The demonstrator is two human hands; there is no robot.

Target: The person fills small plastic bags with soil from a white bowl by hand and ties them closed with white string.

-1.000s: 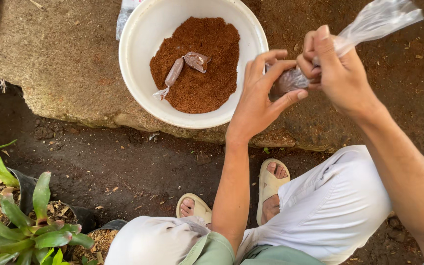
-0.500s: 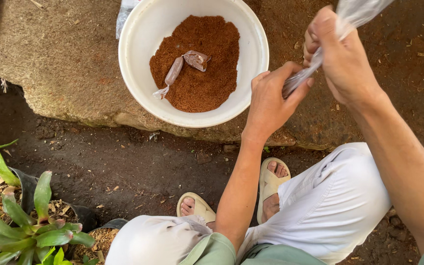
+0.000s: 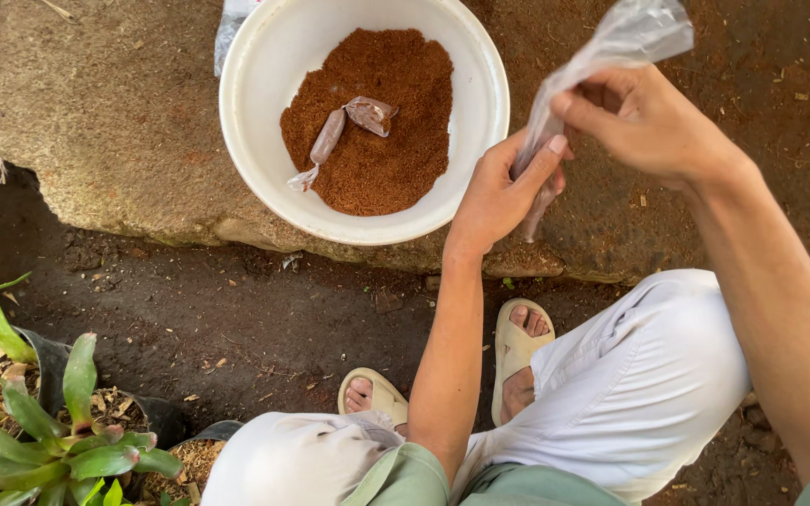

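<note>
A clear plastic bag [image 3: 625, 37] with brown powder packed in its lower end is stretched between both hands, just right of a white bowl [image 3: 255, 141]. My left hand [image 3: 499, 192] is wrapped around the filled lower part. My right hand [image 3: 649, 117] pinches the bag's neck higher up, and the empty top fans out above it. Inside the bowl lies a heap of reddish-brown powder [image 3: 396, 141] with a small filled, twisted plastic packet [image 3: 339, 131] resting on top.
The bowl sits on a rough stone slab [image 3: 96, 122] whose edge drops to dark soil [image 3: 236, 319]. Potted green plants [image 3: 39, 431] stand at the lower left. My sandalled feet [image 3: 517, 351] and white-clad knee [image 3: 649, 375] are below the hands.
My right hand has slid up and right along the bag, drawing its neck taut. My left hand has closed around the filled end. The bowl has not moved.
</note>
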